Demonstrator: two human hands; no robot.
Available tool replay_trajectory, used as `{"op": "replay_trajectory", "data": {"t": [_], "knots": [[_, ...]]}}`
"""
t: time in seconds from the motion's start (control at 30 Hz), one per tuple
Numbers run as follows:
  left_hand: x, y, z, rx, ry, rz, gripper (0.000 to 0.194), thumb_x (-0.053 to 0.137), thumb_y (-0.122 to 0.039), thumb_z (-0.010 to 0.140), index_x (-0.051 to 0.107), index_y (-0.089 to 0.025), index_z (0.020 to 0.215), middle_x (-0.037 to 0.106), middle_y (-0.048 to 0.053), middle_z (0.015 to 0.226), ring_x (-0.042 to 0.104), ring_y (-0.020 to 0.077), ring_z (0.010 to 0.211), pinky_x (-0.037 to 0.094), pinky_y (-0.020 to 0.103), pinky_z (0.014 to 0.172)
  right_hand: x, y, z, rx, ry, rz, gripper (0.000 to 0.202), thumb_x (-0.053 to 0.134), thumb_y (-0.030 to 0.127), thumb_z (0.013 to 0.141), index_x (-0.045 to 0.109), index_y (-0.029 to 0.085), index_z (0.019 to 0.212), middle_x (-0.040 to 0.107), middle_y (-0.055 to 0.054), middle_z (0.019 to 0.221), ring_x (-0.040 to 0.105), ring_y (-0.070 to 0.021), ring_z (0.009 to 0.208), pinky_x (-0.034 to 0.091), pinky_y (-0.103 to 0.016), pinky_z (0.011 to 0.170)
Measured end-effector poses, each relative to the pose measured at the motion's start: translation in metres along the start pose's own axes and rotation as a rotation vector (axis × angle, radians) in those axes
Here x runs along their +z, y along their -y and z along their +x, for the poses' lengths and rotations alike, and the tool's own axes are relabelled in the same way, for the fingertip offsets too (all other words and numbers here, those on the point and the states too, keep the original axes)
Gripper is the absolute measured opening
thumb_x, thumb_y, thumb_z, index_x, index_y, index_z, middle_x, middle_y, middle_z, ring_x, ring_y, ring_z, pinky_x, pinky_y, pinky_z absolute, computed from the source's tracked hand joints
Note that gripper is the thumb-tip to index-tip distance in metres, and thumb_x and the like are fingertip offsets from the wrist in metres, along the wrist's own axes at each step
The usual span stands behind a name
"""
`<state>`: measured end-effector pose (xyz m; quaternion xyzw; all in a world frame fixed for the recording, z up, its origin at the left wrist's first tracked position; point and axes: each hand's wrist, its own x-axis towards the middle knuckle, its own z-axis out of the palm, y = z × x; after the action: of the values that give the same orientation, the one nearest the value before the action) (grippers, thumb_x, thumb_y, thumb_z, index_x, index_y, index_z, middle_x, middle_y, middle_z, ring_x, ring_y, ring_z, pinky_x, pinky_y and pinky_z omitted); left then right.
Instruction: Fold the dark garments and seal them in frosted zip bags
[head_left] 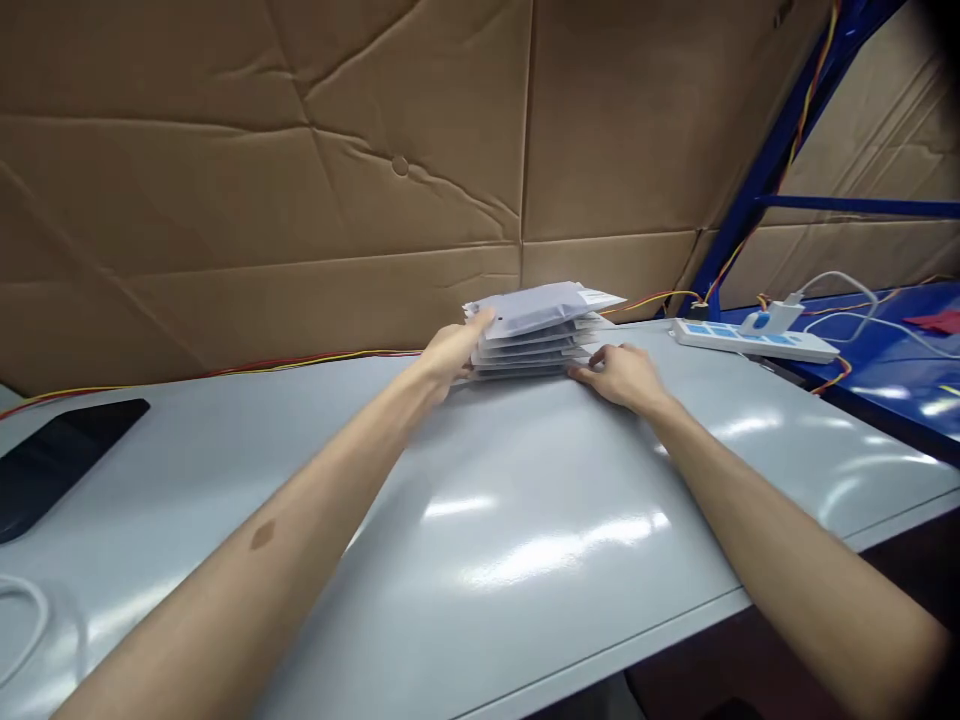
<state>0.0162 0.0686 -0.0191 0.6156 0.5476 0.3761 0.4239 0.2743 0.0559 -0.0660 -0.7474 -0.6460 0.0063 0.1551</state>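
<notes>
A stack of several flat, frosted plastic packets point(536, 325) lies at the back of the grey table, close to the cardboard wall. My left hand point(452, 352) grips the stack's left side, its thumb on the top packet and its other fingers partly hidden. At the stack's lower right corner is my right hand point(621, 375), with fingers bent and fingertips against the bottom packets. Whether those fingertips pinch a packet or only press on it is hard to make out. What the packets contain does not show clearly.
On the right sits a white power strip point(754, 340) with a plugged-in charger point(784, 315) and cable. A black phone-like slab point(64, 465) lies far left, above a white cable point(34, 615). Cardboard point(337, 200) lines the back; a blue metal post point(765, 180) rises at right.
</notes>
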Motion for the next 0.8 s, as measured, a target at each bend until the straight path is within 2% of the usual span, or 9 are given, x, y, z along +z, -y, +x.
{"op": "replay_trajectory", "data": {"t": [0.1, 0.2, 0.3, 0.37, 0.43, 0.5, 0.63, 0.73, 0.8], "knots": [[-0.001, 0.005, -0.001, -0.016, 0.007, 0.041, 0.059, 0.045, -0.069, 0.09, 0.064, -0.018, 0.112, 0.07, 0.015, 0.118, 0.07, 0.0257, 0.101, 0.058, 0.035, 0.08, -0.002, 0.001, 0.0, 0.067, -0.051, -0.041, 0.059, 0.058, 0.066, 0.082, 0.069, 0.014, 0.107, 0.063, -0.023, 0.118, 0.057, -0.0402, 0.115, 0.046, -0.054, 0.095], [-0.02, 0.016, -0.018, -0.014, -0.084, 0.164, 0.053, 0.05, -0.065, 0.089, 0.06, -0.02, 0.116, 0.064, 0.016, 0.131, 0.065, 0.0285, 0.112, 0.055, 0.038, 0.085, -0.014, 0.007, -0.004, 0.103, -0.111, -0.028, 0.061, 0.07, 0.052, 0.079, 0.06, 0.009, 0.122, 0.058, -0.025, 0.126, 0.054, -0.0418, 0.121, 0.044, -0.053, 0.099], [-0.046, 0.036, -0.044, 0.033, -0.144, 0.32, 0.039, 0.06, -0.054, 0.085, 0.063, -0.023, 0.109, 0.063, 0.01, 0.132, 0.057, 0.0312, 0.124, 0.046, 0.043, 0.101, -0.032, 0.017, -0.011, 0.091, -0.338, 0.051, 0.062, 0.069, 0.029, 0.08, 0.047, 0.005, 0.133, 0.05, -0.028, 0.132, 0.051, -0.0413, 0.124, 0.043, -0.052, 0.101], [-0.063, 0.053, -0.06, 0.143, -0.127, 0.575, 0.039, 0.057, -0.051, 0.086, 0.062, -0.023, 0.112, 0.063, 0.009, 0.133, 0.056, 0.0319, 0.124, 0.043, 0.045, 0.105, -0.042, 0.026, -0.018, -0.005, -0.508, 0.137, 0.058, 0.058, 0.022, 0.085, 0.041, 0.007, 0.138, 0.046, -0.026, 0.135, 0.049, -0.0384, 0.125, 0.043, -0.051, 0.102], [-0.078, 0.07, -0.074, 0.223, -0.063, 0.831, 0.04, 0.049, -0.05, 0.09, 0.062, -0.022, 0.115, 0.061, 0.01, 0.133, 0.053, 0.0326, 0.127, 0.042, 0.047, 0.106, -0.046, 0.037, -0.027, -0.173, -0.58, 0.21, 0.05, 0.049, 0.02, 0.09, 0.042, 0.015, 0.14, 0.047, -0.021, 0.134, 0.049, -0.0346, 0.125, 0.042, -0.05, 0.104], [-0.088, 0.082, -0.082, 0.24, -0.012, 0.931, 0.042, 0.042, -0.05, 0.093, 0.06, -0.023, 0.121, 0.059, 0.01, 0.138, 0.05, 0.0319, 0.131, 0.043, 0.046, 0.106, -0.043, 0.05, -0.037, -0.379, -0.516, 0.244, 0.041, 0.045, 0.022, 0.094, 0.049, 0.021, 0.134, 0.052, -0.016, 0.129, 0.051, -0.0322, 0.123, 0.042, -0.049, 0.105], [-0.092, 0.087, -0.09, 0.236, 0.042, 0.985, 0.044, 0.037, -0.048, 0.095, 0.057, -0.023, 0.127, 0.055, 0.009, 0.143, 0.047, 0.0318, 0.134, 0.043, 0.046, 0.107, -0.022, 0.073, -0.056, -0.726, -0.146, 0.203, 0.029, 0.049, 0.029, 0.095, 0.062, 0.025, 0.121, 0.058, -0.011, 0.119, 0.057, -0.0281, 0.114, 0.048, -0.042, 0.098], [-0.087, 0.08, -0.092, 0.222, 0.05, 1.022, 0.045, 0.033, -0.043, 0.096, 0.056, -0.02, 0.128, 0.055, 0.012, 0.141, 0.048, 0.0335, 0.132, 0.044, 0.049, 0.105, -0.008, 0.081, -0.063, -0.797, 0.111, 0.113, 0.03, 0.049, 0.034, 0.096, 0.065, 0.024, 0.119, 0.06, -0.011, 0.117, 0.059, -0.0281, 0.111, 0.049, -0.042, 0.096], [-0.085, 0.077, -0.093, 0.226, 0.055, 1.037, 0.045, 0.032, -0.041, 0.096, 0.056, -0.019, 0.127, 0.056, 0.013, 0.14, 0.049, 0.0337, 0.131, 0.044, 0.049, 0.105, -0.003, 0.083, -0.064, -0.779, 0.201, 0.091, 0.032, 0.048, 0.036, 0.096, 0.067, 0.024, 0.119, 0.061, -0.011, 0.115, 0.059, -0.029, 0.111, 0.049, -0.043, 0.095]]}}
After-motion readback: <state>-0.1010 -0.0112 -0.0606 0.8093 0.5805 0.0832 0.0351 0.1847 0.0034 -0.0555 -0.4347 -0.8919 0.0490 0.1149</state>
